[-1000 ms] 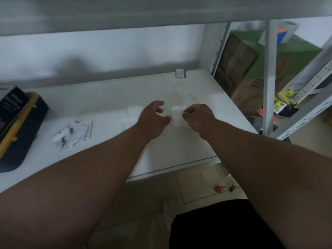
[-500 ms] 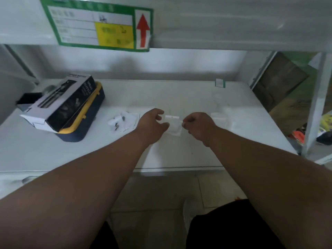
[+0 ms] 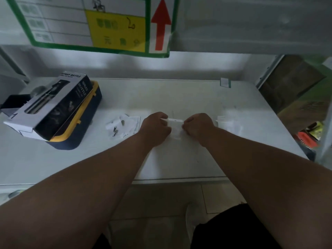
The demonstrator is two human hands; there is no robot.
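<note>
A wide white shelf board (image 3: 179, 97) fills the middle of the frame, and two bare forearms reach onto it from the bottom corners. A green-bordered paper label with a yellow panel and a red upward arrow (image 3: 100, 24) hangs from the shelf above, at the upper left. At the left of the frame a black and white cardboard carton printed "spray bottle" (image 3: 52, 106) lies tilted on top of a navy plastic case with a yellow rim (image 3: 80, 130). At centre, the left hand (image 3: 154, 126) and the right hand (image 3: 197, 126) sit close together just above the board, fingers curled. Each pinches one end of the top strip of a small clear plastic bag (image 3: 175, 129), which hangs between them; whether it touches the board is unclear. Just left of the left hand lies a loose pile of small clear packets with dark screws (image 3: 122, 124). More clear packets (image 3: 228, 123) lie just right of the right hand. A small green-edged white tag (image 3: 225, 82) stands at the board's back edge, upper right.
</note>
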